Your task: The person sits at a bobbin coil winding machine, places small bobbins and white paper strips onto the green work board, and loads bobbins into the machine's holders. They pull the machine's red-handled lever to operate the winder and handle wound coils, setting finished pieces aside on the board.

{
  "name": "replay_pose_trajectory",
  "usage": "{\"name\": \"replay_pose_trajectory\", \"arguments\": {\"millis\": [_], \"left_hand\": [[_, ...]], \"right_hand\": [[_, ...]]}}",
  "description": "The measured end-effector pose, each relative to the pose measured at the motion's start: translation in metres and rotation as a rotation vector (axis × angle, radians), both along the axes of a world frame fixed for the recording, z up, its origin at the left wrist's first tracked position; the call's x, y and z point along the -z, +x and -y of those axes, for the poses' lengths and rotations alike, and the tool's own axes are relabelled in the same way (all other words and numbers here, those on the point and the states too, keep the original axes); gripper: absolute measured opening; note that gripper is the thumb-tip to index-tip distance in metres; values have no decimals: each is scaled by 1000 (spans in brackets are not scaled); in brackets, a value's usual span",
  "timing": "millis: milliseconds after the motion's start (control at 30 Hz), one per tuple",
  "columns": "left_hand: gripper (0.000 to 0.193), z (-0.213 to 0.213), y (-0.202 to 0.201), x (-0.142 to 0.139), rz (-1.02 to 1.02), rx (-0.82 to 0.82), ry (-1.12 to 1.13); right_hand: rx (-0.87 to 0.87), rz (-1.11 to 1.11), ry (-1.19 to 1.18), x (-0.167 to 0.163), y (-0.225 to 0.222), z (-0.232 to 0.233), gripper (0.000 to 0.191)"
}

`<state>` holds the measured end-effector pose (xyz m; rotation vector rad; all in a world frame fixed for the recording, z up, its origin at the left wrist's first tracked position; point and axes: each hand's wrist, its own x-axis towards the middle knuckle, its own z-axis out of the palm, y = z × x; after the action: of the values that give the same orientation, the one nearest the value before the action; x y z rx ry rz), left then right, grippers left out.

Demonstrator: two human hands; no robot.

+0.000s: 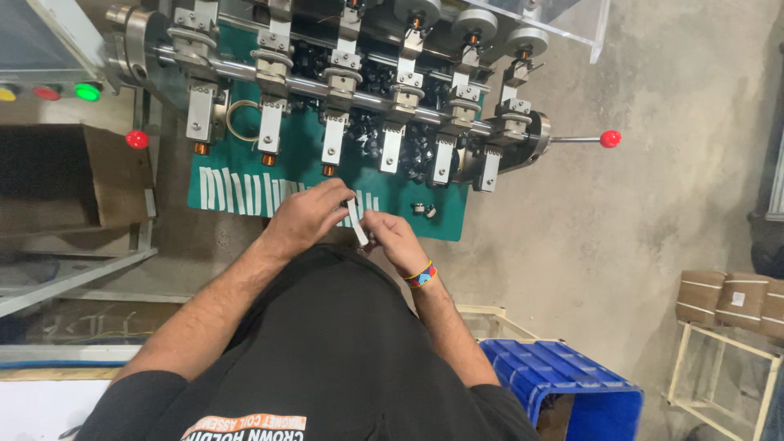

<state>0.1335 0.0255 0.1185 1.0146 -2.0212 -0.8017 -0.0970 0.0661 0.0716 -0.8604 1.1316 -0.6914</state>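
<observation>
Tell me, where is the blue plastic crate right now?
In the head view the blue plastic crate sits on the concrete floor at lower right, beside the person's right elbow, left of a pale frame stand.

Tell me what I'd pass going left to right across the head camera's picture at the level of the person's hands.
Brown cardboard box → row of white strips on the green mat → left hand → small white strip pinched by both hands → right hand → bare grey concrete floor.
</observation>
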Motion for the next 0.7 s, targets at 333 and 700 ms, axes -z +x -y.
{"name": "replay_pose_trajectory", "arguments": {"millis": [333,700], "left_hand": [[30,10,43,1,-112,-139,183],[31,8,22,30,-128,-155,558]], "right_hand": [[20,-370,-249,-24,33,8,34],[-9,-276,-228,-33,33,5,20]]}}
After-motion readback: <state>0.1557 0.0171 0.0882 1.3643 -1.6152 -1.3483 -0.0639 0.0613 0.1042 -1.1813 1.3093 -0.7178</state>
